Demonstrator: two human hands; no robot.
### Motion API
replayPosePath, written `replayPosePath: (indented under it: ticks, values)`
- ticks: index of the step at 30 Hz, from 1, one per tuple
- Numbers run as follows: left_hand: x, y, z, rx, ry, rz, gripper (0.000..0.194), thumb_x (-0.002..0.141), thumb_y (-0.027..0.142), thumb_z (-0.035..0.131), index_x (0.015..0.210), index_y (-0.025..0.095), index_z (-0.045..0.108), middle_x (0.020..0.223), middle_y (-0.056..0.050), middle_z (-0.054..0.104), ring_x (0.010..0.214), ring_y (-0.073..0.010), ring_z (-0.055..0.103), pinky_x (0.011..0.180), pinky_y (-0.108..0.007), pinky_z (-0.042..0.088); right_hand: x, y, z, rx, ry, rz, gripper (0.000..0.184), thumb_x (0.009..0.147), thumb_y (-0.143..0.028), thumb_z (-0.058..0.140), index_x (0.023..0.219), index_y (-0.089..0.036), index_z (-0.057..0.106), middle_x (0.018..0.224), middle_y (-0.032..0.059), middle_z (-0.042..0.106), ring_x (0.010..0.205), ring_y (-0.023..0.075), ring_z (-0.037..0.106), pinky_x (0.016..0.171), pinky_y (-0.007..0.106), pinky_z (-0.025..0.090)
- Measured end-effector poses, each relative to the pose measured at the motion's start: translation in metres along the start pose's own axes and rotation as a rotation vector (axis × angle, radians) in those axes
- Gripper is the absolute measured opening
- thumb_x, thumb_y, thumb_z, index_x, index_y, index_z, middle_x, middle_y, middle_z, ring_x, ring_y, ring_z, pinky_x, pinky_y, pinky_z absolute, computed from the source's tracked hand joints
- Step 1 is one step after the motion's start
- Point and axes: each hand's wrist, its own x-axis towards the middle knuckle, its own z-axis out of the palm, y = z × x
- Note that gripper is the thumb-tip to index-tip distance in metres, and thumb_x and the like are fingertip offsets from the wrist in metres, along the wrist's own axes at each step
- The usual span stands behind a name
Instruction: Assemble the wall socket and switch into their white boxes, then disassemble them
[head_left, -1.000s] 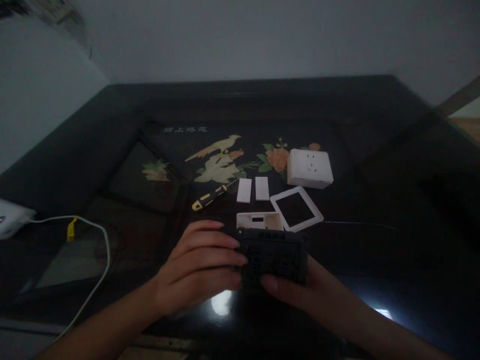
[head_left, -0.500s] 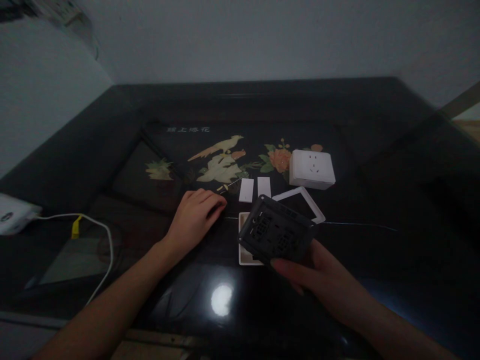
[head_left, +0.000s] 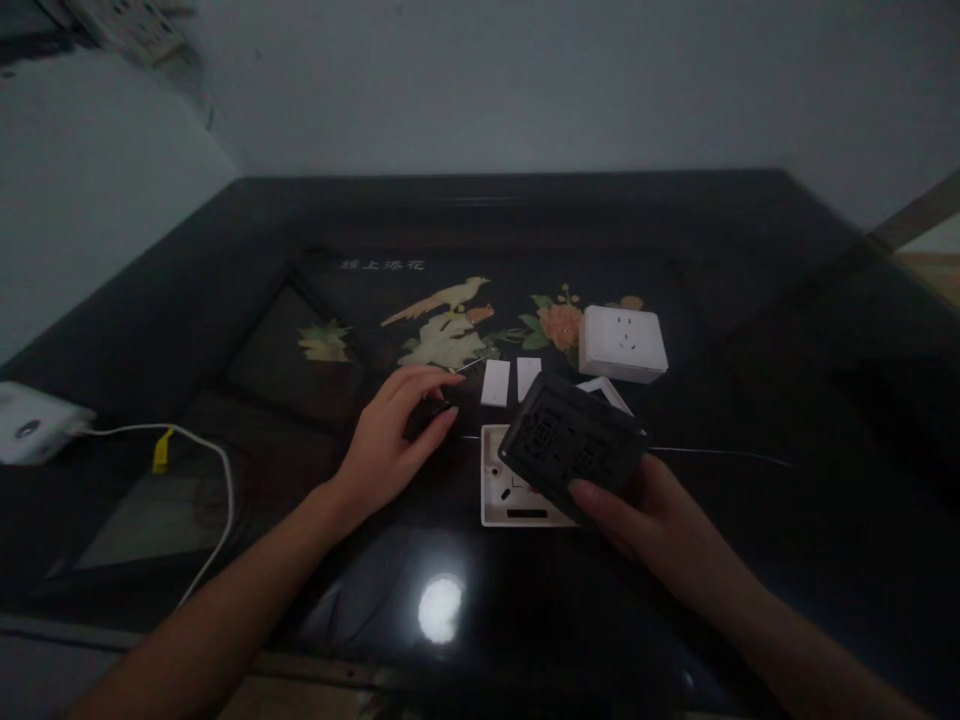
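My right hand [head_left: 637,510] grips the lower right edge of a black socket panel [head_left: 570,435], thumb on its face and the other fingers behind. The panel is tilted above a white mounting box [head_left: 491,515], hiding part of it. My left hand [head_left: 394,430] is at the table left of the box, thumb and forefinger apart. Beside its fingertips shows a thin metal shaft [head_left: 474,363], like a screwdriver's; the rest is hidden by the hand. Two small white cover plates [head_left: 496,383] lie just right of it. A white frame [head_left: 611,393] shows partly behind the panel.
A white socket box [head_left: 624,342] stands behind the frame. At the left lies a white device [head_left: 37,425] with a white cable [head_left: 223,490] bearing a yellow tag [head_left: 161,452]. The glossy dark table [head_left: 712,560] has a bird-and-flower picture and meets a wall at the back.
My left hand has opened and moved slightly forward, covering the yellowish handle seen before. My right hand has shifted the panel right and a little up, uncovering more of the mounting box.
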Motion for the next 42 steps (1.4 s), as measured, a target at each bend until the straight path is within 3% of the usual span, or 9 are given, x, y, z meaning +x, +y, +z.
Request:
replayPosePath:
  ticks: [3, 8, 13, 19, 21, 24, 28, 36, 42]
  values:
    - [-0.007, 0.015, 0.0, -0.099, 0.026, 0.14, 0.046, 0.092, 0.034, 0.061, 0.134, 0.024, 0.046, 0.128, -0.01, 0.055, 0.12, -0.0247, 0.053, 0.103, -0.04, 0.045, 0.0, -0.001, -0.003, -0.058, -0.026, -0.055, 0.039, 0.075, -0.049, 0.073, 0.102, -0.022, 0.067, 0.099, 0.0074, 0.076, 0.094, 0.0249, 0.071, 0.078, 0.037, 0.059]
    - [-0.022, 0.033, 0.008, -0.139, -0.142, 0.223, 0.102, 0.077, 0.055, 0.074, 0.154, 0.023, 0.014, 0.154, -0.018, 0.025, 0.143, -0.0349, 0.028, 0.115, -0.051, 0.035, -0.004, -0.009, 0.007, -0.108, -0.206, -0.075, 0.037, 0.08, -0.047, 0.068, 0.105, -0.02, 0.068, 0.102, 0.0068, 0.075, 0.094, 0.0239, 0.07, 0.082, 0.037, 0.058]
    - [-0.022, 0.038, 0.002, -0.109, -0.116, 0.175, 0.095, 0.078, 0.044, 0.076, 0.151, 0.025, 0.019, 0.139, -0.015, 0.043, 0.129, -0.0329, 0.046, 0.107, -0.049, 0.044, 0.004, -0.023, 0.018, -0.222, -0.242, -0.187, 0.036, 0.086, -0.053, 0.062, 0.099, -0.019, 0.068, 0.097, 0.0054, 0.072, 0.088, 0.0201, 0.066, 0.079, 0.033, 0.054]
    - [-0.01, 0.023, -0.002, -0.289, 0.038, -0.079, 0.083, 0.065, 0.042, 0.082, 0.135, 0.024, 0.041, 0.132, -0.014, 0.051, 0.123, -0.0345, 0.051, 0.106, -0.053, 0.042, 0.051, -0.04, 0.015, -0.379, -0.245, -0.264, 0.062, 0.096, -0.066, 0.027, 0.08, -0.019, 0.064, 0.062, -0.0011, 0.053, 0.051, 0.0112, 0.047, 0.046, 0.025, 0.039]
    - [-0.006, 0.017, 0.0, -0.508, 0.087, -0.212, 0.076, 0.069, 0.045, 0.08, 0.132, 0.023, 0.043, 0.134, -0.013, 0.052, 0.124, -0.0323, 0.052, 0.106, -0.049, 0.044, 0.078, -0.04, 0.016, -0.473, -0.204, -0.326, 0.054, 0.102, -0.05, 0.022, 0.095, -0.018, 0.064, 0.071, 0.0007, 0.058, 0.056, 0.0113, 0.052, 0.051, 0.025, 0.043]
    - [-0.001, 0.012, 0.004, -0.86, 0.17, -0.379, 0.07, 0.072, 0.049, 0.078, 0.128, 0.023, 0.045, 0.138, -0.012, 0.052, 0.124, -0.0293, 0.055, 0.102, -0.042, 0.049, 0.117, -0.033, 0.025, -0.585, -0.24, -0.336, 0.018, 0.097, -0.029, 0.049, 0.098, -0.018, 0.063, 0.08, 0.0024, 0.064, 0.067, 0.0125, 0.061, 0.061, 0.025, 0.051]
    - [0.003, 0.012, 0.003, -1.153, 0.187, -0.545, 0.068, 0.07, 0.044, 0.081, 0.125, 0.026, 0.047, 0.131, -0.009, 0.056, 0.102, -0.0247, 0.068, 0.087, -0.039, 0.058, 0.147, -0.02, 0.043, -0.773, -0.235, -0.384, 0.021, 0.095, -0.031, 0.059, 0.107, -0.015, 0.063, 0.103, 0.0053, 0.067, 0.086, 0.0165, 0.066, 0.077, 0.036, 0.056]
    - [0.007, 0.014, 0.0, -1.32, 0.12, -0.784, 0.089, 0.064, 0.011, 0.081, 0.134, 0.04, 0.034, 0.094, 0.004, 0.066, 0.074, -0.0117, 0.069, 0.061, -0.018, 0.057, 0.155, -0.012, 0.057, -0.95, -0.173, -0.529, 0.031, 0.094, -0.035, 0.06, 0.12, -0.018, 0.06, 0.122, 0.0083, 0.063, 0.103, 0.0224, 0.064, 0.087, 0.044, 0.055]
    - [0.007, 0.015, 0.0, -1.393, 0.122, -0.821, 0.066, 0.08, 0.011, 0.068, 0.133, 0.037, 0.039, 0.098, 0.0, 0.069, 0.071, -0.0129, 0.071, 0.062, -0.022, 0.059, 0.142, -0.019, 0.024, -0.973, -0.107, -0.595, 0.015, 0.092, -0.02, 0.061, 0.106, -0.016, 0.065, 0.111, 0.0076, 0.067, 0.104, 0.0208, 0.063, 0.089, 0.04, 0.054]
